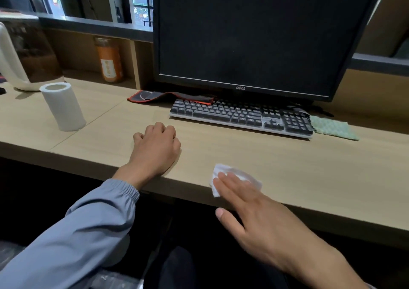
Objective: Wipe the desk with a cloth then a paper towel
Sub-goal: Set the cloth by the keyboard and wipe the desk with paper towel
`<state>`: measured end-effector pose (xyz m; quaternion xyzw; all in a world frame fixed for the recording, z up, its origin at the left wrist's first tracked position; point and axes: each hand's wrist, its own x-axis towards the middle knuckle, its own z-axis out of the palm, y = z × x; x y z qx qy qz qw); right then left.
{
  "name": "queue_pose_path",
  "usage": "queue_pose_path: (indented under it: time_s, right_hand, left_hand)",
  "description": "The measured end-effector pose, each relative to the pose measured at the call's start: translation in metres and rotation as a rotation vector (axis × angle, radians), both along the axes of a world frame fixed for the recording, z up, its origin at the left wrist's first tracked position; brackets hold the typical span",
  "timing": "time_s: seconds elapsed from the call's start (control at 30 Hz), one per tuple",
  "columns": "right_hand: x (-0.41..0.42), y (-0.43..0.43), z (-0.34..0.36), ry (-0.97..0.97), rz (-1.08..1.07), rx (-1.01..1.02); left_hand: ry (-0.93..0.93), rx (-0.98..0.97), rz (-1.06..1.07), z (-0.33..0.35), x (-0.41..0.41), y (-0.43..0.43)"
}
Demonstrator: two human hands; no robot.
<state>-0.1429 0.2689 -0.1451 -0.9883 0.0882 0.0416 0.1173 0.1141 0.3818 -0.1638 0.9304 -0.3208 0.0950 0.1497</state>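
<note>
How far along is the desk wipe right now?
The cloth pass looks done: the green cloth lies set aside right of the keyboard. In hand: the right hand presses a paper towel flat on the desk near its front edge; the left hand rests idle. Left: the rest of the paper-towel wipe, extent unclear.

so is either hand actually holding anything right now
Nothing is gripped. The right hand presses flat on the paper towel; the left hand rests empty on the desk.
</note>
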Motion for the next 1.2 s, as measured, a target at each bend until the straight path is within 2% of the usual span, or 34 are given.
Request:
queue_pose_path:
  time_s: [0.17,0.37,0.57,0.77,0.9,1.2]
  right_hand:
    - [-0.001,0.005,0.002,-0.009,-0.002,-0.096]
    - [0.015,-0.009,0.004,0.001,-0.007,-0.08]
    - [0.078,-0.064,0.012,0.152,-0.023,-0.002]
    - [0.129,-0.102,0.019,0.155,0.005,-0.034]
    - [0.13,-0.108,0.01,0.083,-0.024,0.016]
    - [0.103,-0.14,0.008,0.071,-0.12,0.018]
  left_hand:
    - [0.017,-0.042,-0.074,0.005,-0.024,-0.02]
    - [0.019,-0.06,-0.147,-0.005,-0.046,-0.047]
    - [-0.009,-0.066,-0.15,-0.011,-0.042,-0.046]
    - [-0.014,-0.076,-0.146,-0.012,-0.042,-0.045]
    - [-0.006,-0.069,-0.143,-0.011,-0.042,-0.045]
    - [-0.007,-0.069,-0.162,-0.013,-0.042,-0.044]
